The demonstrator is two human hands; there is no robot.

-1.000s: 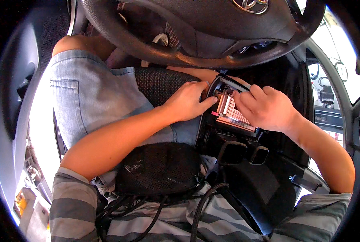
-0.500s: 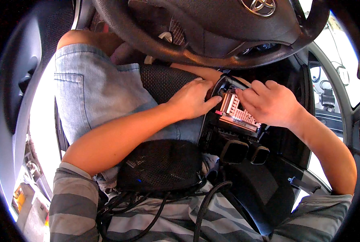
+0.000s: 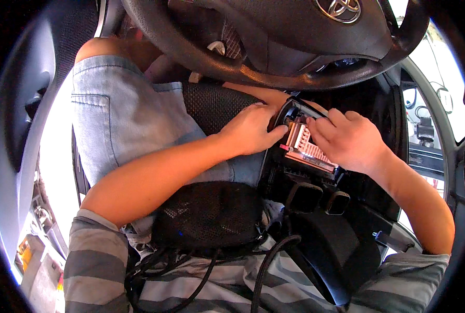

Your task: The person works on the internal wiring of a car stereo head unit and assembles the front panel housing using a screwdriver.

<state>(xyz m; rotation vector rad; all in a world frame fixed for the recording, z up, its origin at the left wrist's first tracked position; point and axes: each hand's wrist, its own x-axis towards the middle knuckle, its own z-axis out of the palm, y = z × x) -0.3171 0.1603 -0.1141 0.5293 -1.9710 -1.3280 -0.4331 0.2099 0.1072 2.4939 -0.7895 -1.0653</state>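
Observation:
A black car dash panel unit [image 3: 268,170] rests by my right thigh, its inner side facing up. Set in it is a pale pinkish ribbed part [image 3: 310,147] with rows of slots. My left hand [image 3: 250,129] grips the unit's near left edge, the thumb reaching over the rim and the other fingers out of sight. My right hand [image 3: 353,140] is closed above the ribbed part's right side, with thumb and fingertips pinched at its upper end. Whatever these fingertips hold is hidden behind the hand.
Two rounded-square black vent openings [image 3: 304,197] lie below the ribbed part. The steering wheel [image 3: 263,78] arches close above my hands. A black mesh pouch [image 3: 206,214] sits on my lap with cords around it. A seat belt buckle [image 3: 391,241] lies at lower right.
My right hand has shifted slightly down, its fingers still at the ribbed part. My left hand keeps its grip. The whole view has moved a little.

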